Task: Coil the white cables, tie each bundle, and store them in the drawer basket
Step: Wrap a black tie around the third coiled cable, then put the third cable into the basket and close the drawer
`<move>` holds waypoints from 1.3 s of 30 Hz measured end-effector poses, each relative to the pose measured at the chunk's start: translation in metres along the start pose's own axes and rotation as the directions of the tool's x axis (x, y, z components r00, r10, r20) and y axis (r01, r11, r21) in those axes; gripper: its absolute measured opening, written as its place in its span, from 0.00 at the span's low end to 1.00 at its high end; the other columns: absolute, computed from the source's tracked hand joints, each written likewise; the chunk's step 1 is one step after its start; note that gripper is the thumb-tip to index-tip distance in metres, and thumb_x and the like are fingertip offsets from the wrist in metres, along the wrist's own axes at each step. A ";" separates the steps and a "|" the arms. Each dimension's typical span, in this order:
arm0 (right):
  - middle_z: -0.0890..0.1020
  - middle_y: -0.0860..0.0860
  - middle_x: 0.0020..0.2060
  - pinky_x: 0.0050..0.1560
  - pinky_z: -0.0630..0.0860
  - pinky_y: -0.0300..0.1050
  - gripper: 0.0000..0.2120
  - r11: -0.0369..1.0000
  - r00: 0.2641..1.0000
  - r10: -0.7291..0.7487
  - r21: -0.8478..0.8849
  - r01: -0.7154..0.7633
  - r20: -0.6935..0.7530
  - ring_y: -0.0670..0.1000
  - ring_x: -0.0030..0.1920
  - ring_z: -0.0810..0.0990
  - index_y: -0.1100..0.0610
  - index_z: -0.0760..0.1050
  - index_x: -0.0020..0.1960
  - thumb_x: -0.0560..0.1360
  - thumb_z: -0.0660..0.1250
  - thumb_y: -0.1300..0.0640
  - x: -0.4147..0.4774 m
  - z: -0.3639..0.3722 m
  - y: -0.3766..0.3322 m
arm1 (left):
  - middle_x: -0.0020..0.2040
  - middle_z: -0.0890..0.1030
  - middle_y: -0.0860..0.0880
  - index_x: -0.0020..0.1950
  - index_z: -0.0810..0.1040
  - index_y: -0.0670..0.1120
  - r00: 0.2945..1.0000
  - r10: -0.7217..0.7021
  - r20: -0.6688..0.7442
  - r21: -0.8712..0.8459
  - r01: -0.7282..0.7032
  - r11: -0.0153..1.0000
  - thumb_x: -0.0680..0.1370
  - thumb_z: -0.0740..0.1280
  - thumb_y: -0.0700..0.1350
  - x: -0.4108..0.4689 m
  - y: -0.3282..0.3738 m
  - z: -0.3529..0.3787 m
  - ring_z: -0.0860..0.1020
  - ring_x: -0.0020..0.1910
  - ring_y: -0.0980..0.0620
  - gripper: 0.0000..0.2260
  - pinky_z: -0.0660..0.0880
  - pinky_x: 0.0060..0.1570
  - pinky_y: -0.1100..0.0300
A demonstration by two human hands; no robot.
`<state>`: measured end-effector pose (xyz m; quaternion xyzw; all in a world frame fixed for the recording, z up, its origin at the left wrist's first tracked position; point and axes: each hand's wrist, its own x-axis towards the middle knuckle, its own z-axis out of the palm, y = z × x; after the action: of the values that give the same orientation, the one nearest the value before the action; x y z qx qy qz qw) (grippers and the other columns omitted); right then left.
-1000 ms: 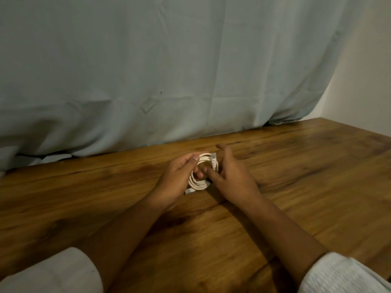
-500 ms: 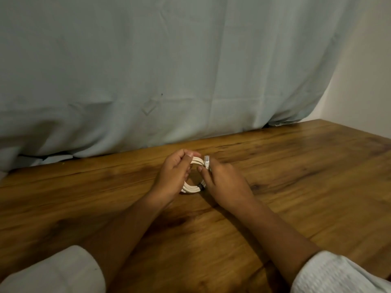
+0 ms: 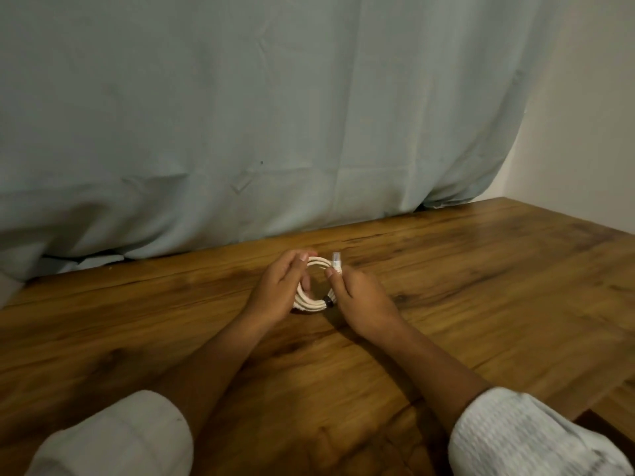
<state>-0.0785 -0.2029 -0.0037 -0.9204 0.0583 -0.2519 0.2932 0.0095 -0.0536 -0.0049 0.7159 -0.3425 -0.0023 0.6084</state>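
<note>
Two bare hands are seen meeting over a wooden table (image 3: pixel 481 286), with a coiled white cable (image 3: pixel 311 304) held between them. On the left, the left hand (image 3: pixel 278 286) is curled round the left side of the coil, its fingers wrapped over the loops. The white cable is wound into a small ring of several turns and is held just above or on the tabletop; which cannot be told. A small dark spot is seen at the coil's lower right, too small to identify. A white plug (image 3: pixel 336 260) is pointed upward at the coil's top right. The coil is pinched just below that plug by the right hand (image 3: pixel 364 300). Along the bottom edge, a pale left sleeve (image 3: pixel 117 438) and a ribbed right sleeve (image 3: pixel 525 438) are shown. Behind the table, a grey-green cloth (image 3: pixel 240 115) is hung, and a cream wall (image 3: pixel 584 97) is seen at far right.
</note>
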 end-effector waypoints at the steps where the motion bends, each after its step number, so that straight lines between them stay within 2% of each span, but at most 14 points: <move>1: 0.83 0.50 0.37 0.43 0.79 0.57 0.20 1.000 1.000 0.018 0.000 -0.018 -0.007 0.52 0.38 0.81 0.54 0.78 0.48 0.87 0.54 0.44 -0.003 -0.003 0.002 | 0.35 0.79 0.53 0.51 0.81 0.50 0.999 0.017 0.038 0.063 -0.019 0.998 0.87 0.59 0.50 -0.004 0.000 0.001 0.77 0.33 0.55 0.13 0.73 0.38 0.55; 4: 0.82 0.50 0.35 0.41 0.79 0.55 0.22 0.999 0.998 0.051 -0.006 -0.051 0.038 0.50 0.35 0.81 0.54 0.78 0.44 0.86 0.54 0.43 -0.016 -0.019 0.009 | 0.46 0.85 0.50 0.55 0.81 0.49 0.993 0.007 0.122 0.226 -0.035 0.974 0.87 0.60 0.50 -0.012 0.002 0.007 0.83 0.44 0.51 0.11 0.78 0.49 0.48; 7: 0.81 0.52 0.29 0.31 0.76 0.48 0.21 0.983 0.993 0.078 0.160 -0.092 0.092 0.53 0.29 0.81 0.56 0.78 0.46 0.86 0.57 0.43 -0.032 -0.041 0.015 | 0.49 0.84 0.47 0.55 0.80 0.48 0.989 -0.008 0.147 0.203 -0.023 0.979 0.87 0.60 0.50 -0.018 0.016 0.022 0.82 0.49 0.48 0.11 0.77 0.53 0.48; 9: 0.81 0.53 0.30 0.25 0.72 0.43 0.17 0.907 0.982 0.148 0.378 -0.183 0.118 0.53 0.27 0.79 0.57 0.79 0.51 0.85 0.61 0.44 -0.043 -0.058 0.023 | 0.49 0.85 0.47 0.55 0.80 0.49 0.990 -0.037 0.135 0.111 0.022 0.994 0.86 0.60 0.51 -0.022 0.029 0.040 0.82 0.48 0.47 0.11 0.77 0.50 0.50; 11: 0.82 0.55 0.36 0.26 0.71 0.43 0.16 0.786 0.965 0.225 0.560 -0.263 0.137 0.52 0.30 0.79 0.59 0.78 0.54 0.83 0.66 0.46 -0.054 -0.077 0.032 | 0.45 0.84 0.49 0.52 0.79 0.52 0.987 -0.123 0.108 -0.003 0.124 0.992 0.86 0.59 0.53 -0.025 0.039 0.062 0.81 0.40 0.51 0.11 0.75 0.39 0.54; 14: 0.84 0.53 0.40 0.30 0.76 0.45 0.11 0.707 0.950 0.263 0.636 -0.310 0.170 0.51 0.35 0.82 0.58 0.80 0.51 0.82 0.69 0.50 -0.073 -0.107 0.046 | 0.42 0.83 0.49 0.49 0.78 0.52 0.967 -0.236 0.098 -0.162 0.249 0.955 0.86 0.59 0.53 -0.024 0.052 0.099 0.78 0.33 0.54 0.12 0.70 0.32 0.59; 17: 0.85 0.59 0.42 0.30 0.79 0.44 0.08 0.623 0.938 0.323 0.719 -0.308 0.123 0.51 0.35 0.83 0.62 0.79 0.53 0.82 0.69 0.57 -0.091 -0.137 0.058 | 0.40 0.85 0.47 0.52 0.79 0.48 0.936 -0.259 0.239 -0.264 0.320 0.910 0.87 0.60 0.53 -0.029 0.066 0.136 0.80 0.37 0.48 0.12 0.74 0.35 0.56; 21: 0.83 0.57 0.39 0.28 0.75 0.41 0.06 0.702 0.906 0.422 0.628 -0.336 0.012 0.50 0.32 0.80 0.65 0.78 0.55 0.83 0.66 0.62 -0.120 -0.187 0.082 | 0.45 0.86 0.48 0.60 0.82 0.46 0.903 -0.205 0.377 -0.242 0.310 0.919 0.86 0.62 0.49 -0.037 0.086 0.182 0.83 0.44 0.52 0.12 0.80 0.43 0.55; 23: 0.84 0.57 0.41 0.30 0.75 0.42 0.06 0.753 0.888 0.459 0.545 -0.369 -0.032 0.50 0.34 0.82 0.60 0.77 0.57 0.82 0.69 0.60 -0.139 -0.212 0.098 | 0.46 0.86 0.50 0.65 0.81 0.47 0.893 -0.181 0.412 -0.248 0.300 0.921 0.86 0.63 0.49 -0.037 0.096 0.204 0.83 0.42 0.55 0.12 0.81 0.45 0.54; 25: 0.87 0.59 0.45 0.32 0.77 0.44 0.12 0.767 0.863 0.502 0.492 -0.413 -0.058 0.52 0.38 0.84 0.56 0.75 0.60 0.79 0.73 0.59 -0.156 -0.236 0.112 | 0.52 0.86 0.50 0.68 0.78 0.52 0.876 -0.148 0.460 -0.253 0.289 0.923 0.85 0.65 0.49 -0.039 0.105 0.225 0.84 0.43 0.55 0.12 0.82 0.44 0.54; 29: 0.87 0.61 0.45 0.33 0.79 0.46 0.11 0.776 0.811 0.569 0.414 -0.475 -0.137 0.56 0.39 0.85 0.62 0.77 0.55 0.77 0.75 0.59 -0.205 -0.290 0.139 | 0.57 0.86 0.45 0.70 0.77 0.48 0.821 -0.098 0.562 -0.264 0.291 0.920 0.84 0.66 0.44 -0.058 0.130 0.287 0.84 0.43 0.53 0.13 0.82 0.43 0.57; 33: 0.87 0.62 0.45 0.36 0.83 0.46 0.08 0.720 0.724 0.671 0.376 -0.583 -0.162 0.56 0.39 0.87 0.64 0.80 0.52 0.77 0.75 0.61 -0.262 -0.331 0.156 | 0.57 0.85 0.43 0.68 0.79 0.43 0.778 -0.073 0.624 -0.242 0.281 0.929 0.82 0.68 0.37 -0.082 0.145 0.351 0.84 0.49 0.47 0.14 0.83 0.46 0.57; 36: 0.87 0.62 0.46 0.39 0.85 0.47 0.07 0.643 0.646 0.750 0.387 -0.661 -0.143 0.58 0.43 0.88 0.63 0.80 0.53 0.77 0.75 0.62 -0.304 -0.354 0.168 | 0.55 0.84 0.41 0.65 0.80 0.41 0.742 -0.060 0.668 -0.205 0.260 0.944 0.81 0.69 0.34 -0.103 0.154 0.393 0.84 0.44 0.49 0.13 0.83 0.40 0.62; 39: 0.87 0.63 0.47 0.41 0.86 0.48 0.11 0.536 0.545 0.833 0.396 -0.746 -0.100 0.60 0.46 0.89 0.65 0.80 0.57 0.76 0.75 0.65 -0.339 -0.370 0.177 | 0.52 0.84 0.44 0.60 0.82 0.44 0.700 -0.059 0.711 -0.127 0.211 0.969 0.80 0.71 0.34 -0.124 0.160 0.425 0.83 0.44 0.51 0.11 0.82 0.37 0.65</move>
<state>-0.5495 -0.4503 0.0092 -0.6890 0.4722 -0.2215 0.5032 -0.3416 -0.3664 -0.0272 0.6199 -0.4922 -0.3532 0.4987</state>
